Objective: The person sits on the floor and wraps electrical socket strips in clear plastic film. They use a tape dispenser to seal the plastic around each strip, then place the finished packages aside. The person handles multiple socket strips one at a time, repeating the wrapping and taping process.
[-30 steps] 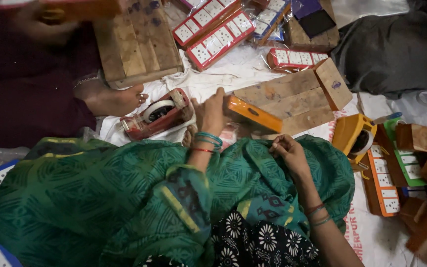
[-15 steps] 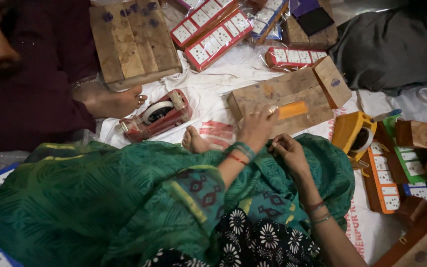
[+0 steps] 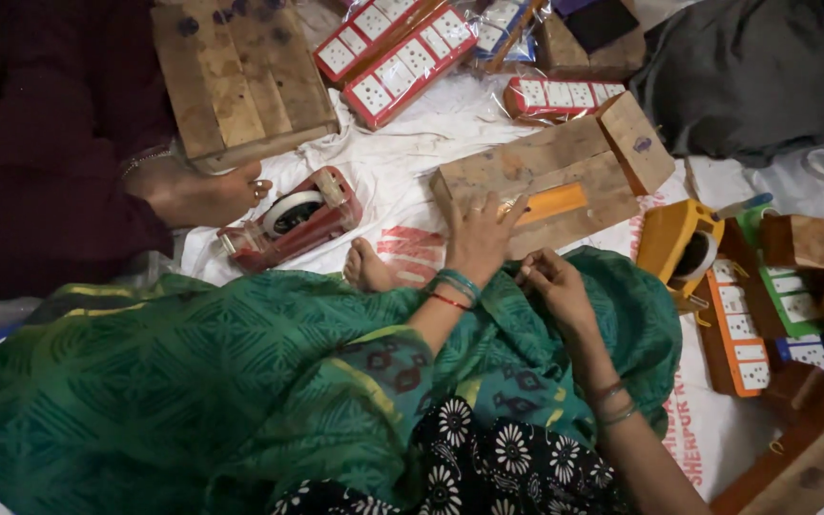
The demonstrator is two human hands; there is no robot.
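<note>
The left hand (image 3: 479, 238) lay flat with its fingers spread open, pressed on the near edge of a wooden block (image 3: 550, 181), gripping nothing. Its fingertips reached just beside an orange strip (image 3: 550, 203) that rested on top of that block. The right hand (image 3: 550, 286) sat curled on the green cloth (image 3: 240, 381) over the lap, its fingertips pinched together near the block's near edge (whether they held anything small, I could not tell). A bare foot (image 3: 369, 267) stuck out from under the cloth, just left of the left hand.

Left of the foot lay a red tape dispenser (image 3: 288, 219) on a white sheet (image 3: 402, 153). A yellow tape dispenser (image 3: 684, 243) stood to the right of the block. Beyond, red-edged switch boards (image 3: 393, 57) lay beside a second wooden block (image 3: 240, 81), where another person's foot (image 3: 197, 191) rested.
</note>
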